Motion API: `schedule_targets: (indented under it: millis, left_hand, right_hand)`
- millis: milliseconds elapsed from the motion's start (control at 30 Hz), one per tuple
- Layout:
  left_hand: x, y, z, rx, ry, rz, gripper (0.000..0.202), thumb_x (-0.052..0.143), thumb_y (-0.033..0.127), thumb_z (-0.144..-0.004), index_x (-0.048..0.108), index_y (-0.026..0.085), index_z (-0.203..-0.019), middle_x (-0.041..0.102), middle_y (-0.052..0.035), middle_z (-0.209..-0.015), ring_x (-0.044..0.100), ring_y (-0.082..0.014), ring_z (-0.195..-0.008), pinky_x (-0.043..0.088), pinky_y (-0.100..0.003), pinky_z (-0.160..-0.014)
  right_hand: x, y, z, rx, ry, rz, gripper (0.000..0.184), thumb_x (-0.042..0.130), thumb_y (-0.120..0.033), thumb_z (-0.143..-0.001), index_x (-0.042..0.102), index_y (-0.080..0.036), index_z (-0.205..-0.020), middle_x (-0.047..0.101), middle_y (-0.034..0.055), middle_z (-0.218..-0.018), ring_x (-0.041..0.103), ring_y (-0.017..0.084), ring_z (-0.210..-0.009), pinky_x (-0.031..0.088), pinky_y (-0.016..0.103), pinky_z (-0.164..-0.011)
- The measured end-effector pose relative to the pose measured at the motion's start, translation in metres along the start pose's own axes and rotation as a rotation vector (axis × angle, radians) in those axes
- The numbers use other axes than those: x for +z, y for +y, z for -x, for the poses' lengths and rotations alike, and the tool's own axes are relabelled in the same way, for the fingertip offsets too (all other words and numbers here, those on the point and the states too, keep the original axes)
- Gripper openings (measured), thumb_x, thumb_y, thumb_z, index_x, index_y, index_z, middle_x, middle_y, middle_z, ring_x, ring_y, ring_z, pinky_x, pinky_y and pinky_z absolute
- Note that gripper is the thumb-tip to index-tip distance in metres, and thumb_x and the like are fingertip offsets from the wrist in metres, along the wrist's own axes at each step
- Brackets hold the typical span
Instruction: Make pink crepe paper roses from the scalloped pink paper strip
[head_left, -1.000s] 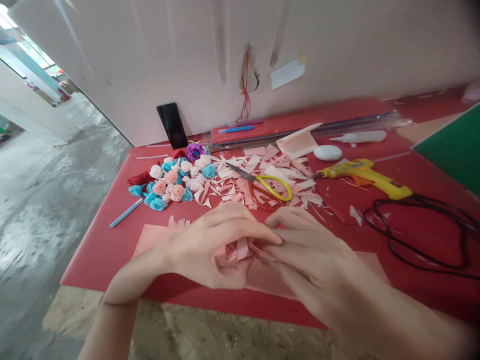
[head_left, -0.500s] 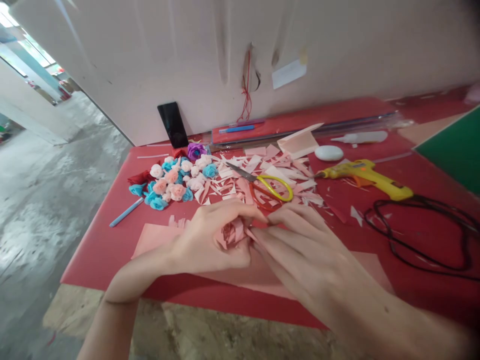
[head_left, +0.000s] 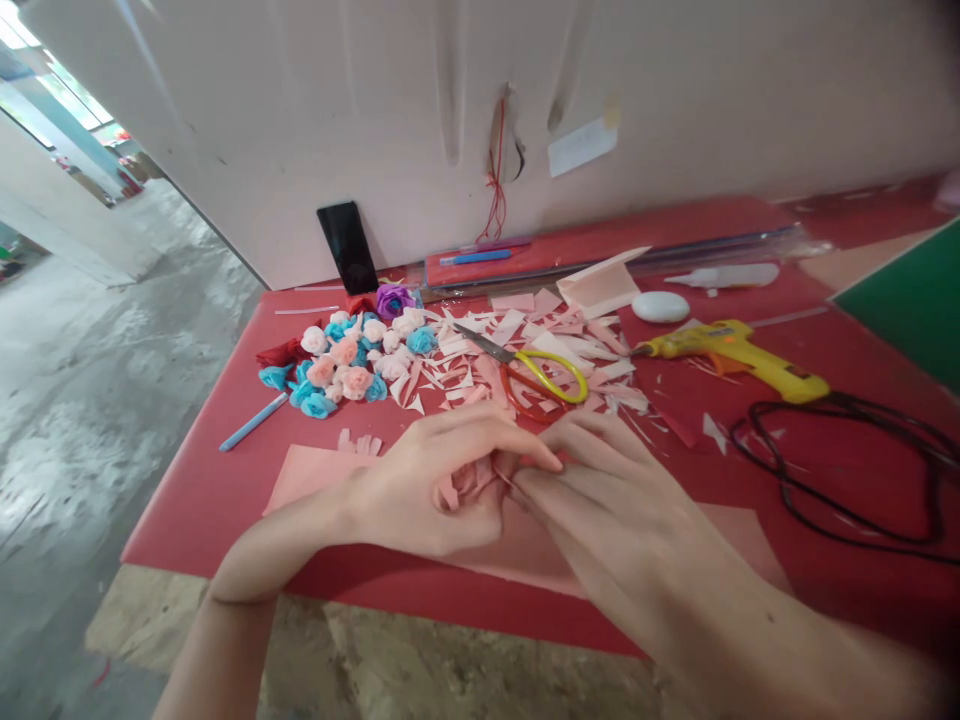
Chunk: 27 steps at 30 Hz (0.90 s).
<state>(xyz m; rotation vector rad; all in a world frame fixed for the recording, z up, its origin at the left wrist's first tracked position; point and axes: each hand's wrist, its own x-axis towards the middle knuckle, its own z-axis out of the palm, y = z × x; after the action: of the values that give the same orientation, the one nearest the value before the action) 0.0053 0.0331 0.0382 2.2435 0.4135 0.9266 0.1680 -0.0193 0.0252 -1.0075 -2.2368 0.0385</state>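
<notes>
Curled around a pink paper flower (head_left: pixel 470 485), my left hand (head_left: pixel 427 490) holds it over the red table, its petals partly hidden by the fingers. My right hand (head_left: pixel 615 490) meets it from the right, thumb and fingers pinched at the flower's edge. Beneath both hands lies a sheet of pink paper (head_left: pixel 307 475). Just beyond them, scissors (head_left: pixel 517 360) with one yellow and one red handle rest on a heap of pink paper scraps (head_left: pixel 450 375). Finished paper flowers (head_left: pixel 352 360) in blue, pink and white are gathered to the left.
A yellow glue gun (head_left: pixel 739 355) with a black cord (head_left: pixel 787 480) lies on the right, near a white oval object (head_left: pixel 660 307) and a glue bottle (head_left: pixel 727 275). A phone (head_left: pixel 347 248) leans against the wall. A blue pen (head_left: pixel 253 422) is at the left.
My left index finger has extended right over the flower, towards my right hand's fingers. The flower appears slightly turned and more covered. Things on the table have stayed in place.
</notes>
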Motion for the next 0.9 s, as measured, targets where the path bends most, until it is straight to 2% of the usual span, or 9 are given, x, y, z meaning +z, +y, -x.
schedule_targets:
  millis: [200,400,533,600,733,833,900]
  left_hand:
    - [-0.003,-0.001,0.003,0.019,-0.035,0.022,0.042,0.047,-0.002,-0.058,0.056,0.015,-0.096,0.059,-0.0010,-0.077,0.055,-0.0091,-0.068,0.050,-0.018,-0.061]
    - [-0.003,-0.003,0.004,0.039,-0.001,-0.020,0.039,0.051,0.001,-0.060,0.056,0.016,-0.095,0.065,-0.0016,-0.082,0.059,-0.0102,-0.072,0.052,-0.019,-0.066]
    - [0.000,-0.001,0.004,-0.034,0.056,-0.123,0.035,0.051,0.003,-0.062,0.055,0.017,-0.094,0.062,0.0004,-0.076,0.059,-0.0099,-0.069,0.050,-0.019,-0.063]
    - [0.002,0.000,0.004,-0.108,0.074,-0.150,0.034,0.051,0.004,-0.064,0.055,0.017,-0.096,0.063,-0.0006,-0.081,0.060,-0.0103,-0.071,0.051,-0.020,-0.064]
    - [0.003,0.002,0.005,-0.237,0.078,-0.122,0.039,0.051,0.005,-0.063,0.053,0.016,-0.100,0.065,-0.0039,-0.092,0.062,-0.0123,-0.077,0.052,-0.022,-0.067]
    - [0.002,0.002,0.004,-0.206,0.067,-0.138,0.040,0.049,0.005,-0.064,0.052,0.016,-0.102,0.065,-0.0049,-0.094,0.062,-0.0133,-0.079,0.052,-0.023,-0.068]
    - [0.001,0.001,0.003,-0.144,0.049,-0.148,0.038,0.048,0.005,-0.067,0.051,0.016,-0.103,0.065,-0.0049,-0.093,0.062,-0.0139,-0.081,0.053,-0.025,-0.069]
  right_hand:
    - [-0.007,0.002,-0.008,0.094,-0.006,-0.224,0.030,0.038,-0.002,-0.085,0.060,-0.016,-0.071,0.059,0.0014,-0.062,0.050,0.014,-0.062,0.039,0.028,-0.060]
    - [-0.010,0.008,-0.004,0.171,-0.108,-0.422,0.024,0.045,-0.008,-0.086,0.062,-0.017,-0.072,0.060,-0.0002,-0.066,0.054,0.012,-0.065,0.043,0.024,-0.062]
    - [-0.006,0.009,-0.005,0.150,-0.068,-0.247,0.029,0.043,-0.010,-0.088,0.060,-0.016,-0.065,0.058,0.0020,-0.063,0.052,0.014,-0.062,0.041,0.026,-0.058]
    - [-0.004,0.007,-0.008,0.111,-0.013,-0.109,0.033,0.041,-0.010,-0.088,0.058,-0.015,-0.061,0.057,0.0027,-0.059,0.050,0.015,-0.059,0.040,0.028,-0.057]
    - [0.000,0.002,-0.010,0.008,0.023,0.092,0.031,0.039,-0.002,-0.085,0.061,-0.012,-0.065,0.060,0.0038,-0.059,0.052,0.016,-0.062,0.043,0.032,-0.067]
    - [0.002,0.002,-0.009,-0.042,0.035,0.207,0.032,0.037,0.003,-0.082,0.064,-0.011,-0.070,0.063,0.0051,-0.061,0.055,0.019,-0.065,0.043,0.035,-0.073]
    - [0.002,0.003,-0.008,-0.037,0.038,0.197,0.033,0.037,0.002,-0.083,0.063,-0.013,-0.070,0.064,0.0048,-0.063,0.056,0.019,-0.066,0.042,0.034,-0.072]
